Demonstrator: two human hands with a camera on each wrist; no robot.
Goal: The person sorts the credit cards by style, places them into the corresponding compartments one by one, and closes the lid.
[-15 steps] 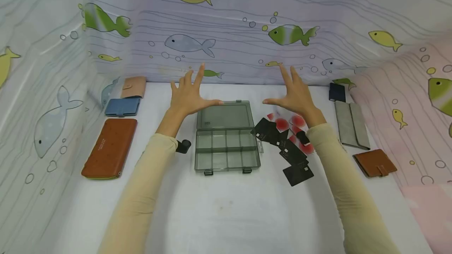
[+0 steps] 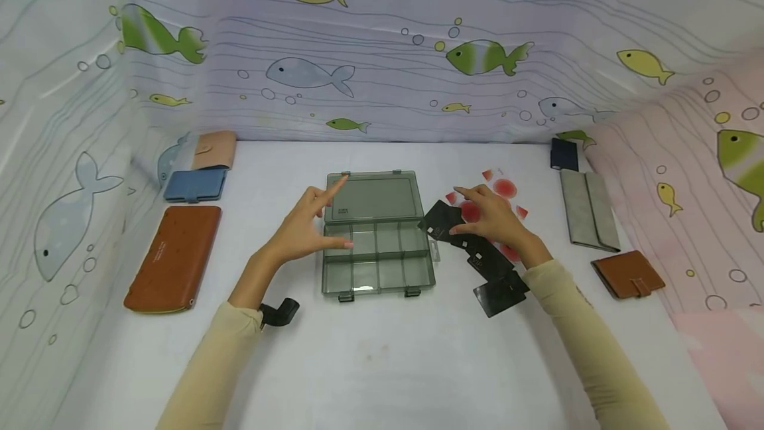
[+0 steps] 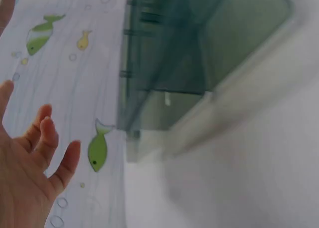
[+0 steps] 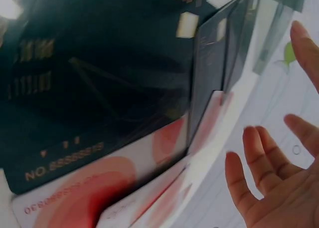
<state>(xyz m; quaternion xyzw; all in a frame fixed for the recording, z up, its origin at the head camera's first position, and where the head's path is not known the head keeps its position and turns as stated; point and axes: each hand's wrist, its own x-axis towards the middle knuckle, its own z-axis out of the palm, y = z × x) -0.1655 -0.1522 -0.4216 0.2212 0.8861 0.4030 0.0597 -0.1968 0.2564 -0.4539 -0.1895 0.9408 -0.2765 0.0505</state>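
Note:
A translucent grey-green compartment box lies on the white table, its lid folded back flat. My left hand is over the box's left side, thumb and index finger spread apart and nothing held. Right of the box, several black cards lie fanned and overlapping, with red and white cards beside and under them. Above these cards is my right hand, its thumb and fingers parted and holding nothing. Gold printing and chips show on the black cards in the right wrist view.
At the left lie a large brown wallet, a blue wallet and a beige one. Along the right are a small dark blue case, a grey folder and a brown wallet. Fish-printed cloth walls the table.
Both hands have come down and nearer, the left onto the box's left side and the right over the cards. The view has shifted slightly; box and cards stay in place.

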